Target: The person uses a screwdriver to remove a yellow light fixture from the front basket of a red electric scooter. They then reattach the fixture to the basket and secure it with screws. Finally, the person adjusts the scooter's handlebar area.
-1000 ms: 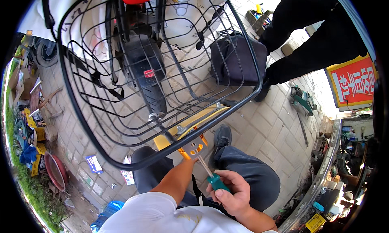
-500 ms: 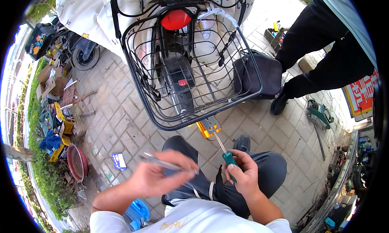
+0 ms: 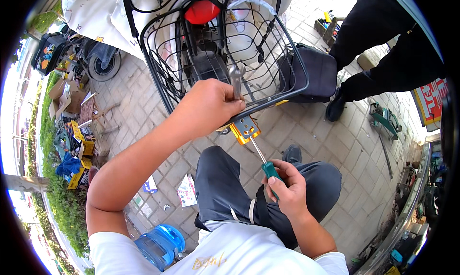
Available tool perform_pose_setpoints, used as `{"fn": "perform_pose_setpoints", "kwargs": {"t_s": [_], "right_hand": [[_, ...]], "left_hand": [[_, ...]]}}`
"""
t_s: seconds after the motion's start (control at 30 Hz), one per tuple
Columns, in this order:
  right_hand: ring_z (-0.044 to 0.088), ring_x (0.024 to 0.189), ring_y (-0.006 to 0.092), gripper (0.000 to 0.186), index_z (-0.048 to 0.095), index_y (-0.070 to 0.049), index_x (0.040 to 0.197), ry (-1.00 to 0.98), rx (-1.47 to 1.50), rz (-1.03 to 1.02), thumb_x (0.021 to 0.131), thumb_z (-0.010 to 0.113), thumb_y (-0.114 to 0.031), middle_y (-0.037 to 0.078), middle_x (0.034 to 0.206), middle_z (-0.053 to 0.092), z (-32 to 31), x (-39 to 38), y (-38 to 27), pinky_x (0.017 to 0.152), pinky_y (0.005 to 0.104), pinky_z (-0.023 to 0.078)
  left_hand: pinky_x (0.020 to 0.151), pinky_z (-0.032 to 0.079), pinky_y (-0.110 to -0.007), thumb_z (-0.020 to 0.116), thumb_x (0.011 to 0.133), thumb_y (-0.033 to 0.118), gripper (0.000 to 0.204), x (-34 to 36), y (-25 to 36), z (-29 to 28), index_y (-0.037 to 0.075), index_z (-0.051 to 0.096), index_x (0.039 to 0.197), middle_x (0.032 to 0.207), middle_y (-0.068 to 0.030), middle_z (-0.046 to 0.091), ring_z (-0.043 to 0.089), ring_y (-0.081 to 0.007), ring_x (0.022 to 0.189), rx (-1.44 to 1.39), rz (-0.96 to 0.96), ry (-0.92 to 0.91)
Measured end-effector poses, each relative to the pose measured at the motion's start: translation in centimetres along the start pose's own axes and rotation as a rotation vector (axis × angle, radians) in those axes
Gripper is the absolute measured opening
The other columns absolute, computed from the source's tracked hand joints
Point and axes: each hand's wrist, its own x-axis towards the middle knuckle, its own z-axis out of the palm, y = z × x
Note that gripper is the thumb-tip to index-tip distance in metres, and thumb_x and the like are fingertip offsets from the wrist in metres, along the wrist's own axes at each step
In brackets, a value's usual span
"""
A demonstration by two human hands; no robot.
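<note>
Outdoors, looking down over a seated person's lap, the view centres on a black wire basket [image 3: 293, 35] at the back of a parked two-wheeler. The left hand [image 3: 215, 105] reaches across the basket's near rim, its fingers curled closed and the thumb pressed in, gripping a silver wrench [image 3: 236, 81] whose forked head stands up past the knuckles, in front of the wires. Whether that hand touches the rim cannot be told. Lower and to the right, the right hand [image 3: 289, 186] has its fingers closed around the green handle of a screwdriver [image 3: 270, 172]. Its metal shaft slants up and leftward to a gold-and-grey bracket [image 3: 246, 129] just below the basket's near rim; the tip itself is hidden. A red light [image 3: 202, 11] sits at the basket's far side, and a white patterned cloth [image 3: 103, 16] drapes beyond it. To the right of the basket a dark bag [image 3: 316, 76] stands on the paving [image 3: 330, 150], next to a standing person in black trousers [image 3: 371, 31]. At lower left, a clear blue water jug [image 3: 163, 246] lies beside the seated person's white shirt [image 3: 230, 253].
</note>
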Motion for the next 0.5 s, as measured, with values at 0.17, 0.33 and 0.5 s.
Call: {"fn": "perform_pose_setpoints", "kwargs": {"t_s": [0.17,0.33,0.5], "right_hand": [[0.051,0.060,0.0051,0.040,0.052,0.005,0.127,0.001,0.026,0.023,0.090,0.061,-0.007,0.008,0.090,0.064,0.1,-0.1,0.0,0.053,0.0193,0.041],[0.051,0.062,0.0050,0.039,0.052,0.004,0.127,0.011,0.021,0.015,0.091,0.061,-0.006,0.007,0.091,0.064,0.2,-0.1,0.2,0.053,0.0193,0.041],[0.051,0.061,0.0052,0.038,0.053,0.005,0.126,0.031,-0.026,-0.027,0.091,0.060,-0.006,0.008,0.089,0.064,0.5,-0.1,0.4,0.052,0.0194,0.041]], "left_hand": [[0.059,0.047,-0.031,0.066,0.090,0.023,0.026,-0.3,0.7,-0.3,-0.001,0.072,0.094,0.065,-0.0114,0.063,0.055,-0.0125,0.058,0.051,-0.099,-0.007],[0.054,0.043,-0.034,0.060,0.095,0.031,0.036,-1.2,1.6,-0.4,-0.004,0.070,0.092,0.060,-0.0129,0.056,0.049,-0.0160,0.054,0.055,-0.073,-0.010],[0.053,0.042,-0.035,0.058,0.096,0.030,0.037,-1.8,1.9,-0.2,-0.005,0.069,0.093,0.059,-0.0139,0.054,0.048,-0.0196,0.051,0.065,-0.033,-0.034]]}}
